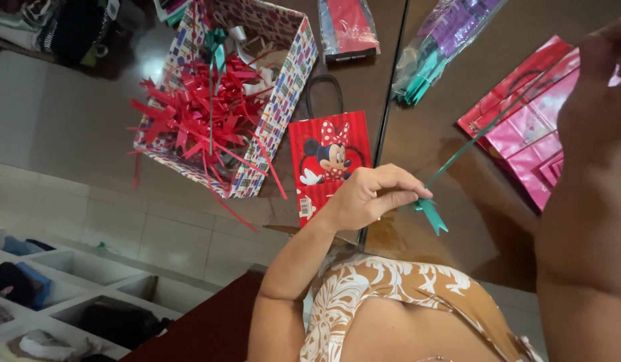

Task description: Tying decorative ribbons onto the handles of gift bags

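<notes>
Ribbon [458,157], teal, stretched taut above the dark surface [451,255] between both hands. Left hand [371,198] pinched shut near the forked tail end, right hand [602,87] closed on the far end up top. Probably light, thin, slick stuff, so best gripped flat between fingertips. Patterned box [287,100] of red bows [203,114] and cartoon gift bag [327,161] close by.

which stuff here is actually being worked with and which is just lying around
In hand:
left hand pinching one end of the teal ribbon
right hand holding its other end

Lying about:
patterned box of red ribbon bows
red cartoon gift bag
pink gift bags
packet of purple and teal ribbons
</notes>
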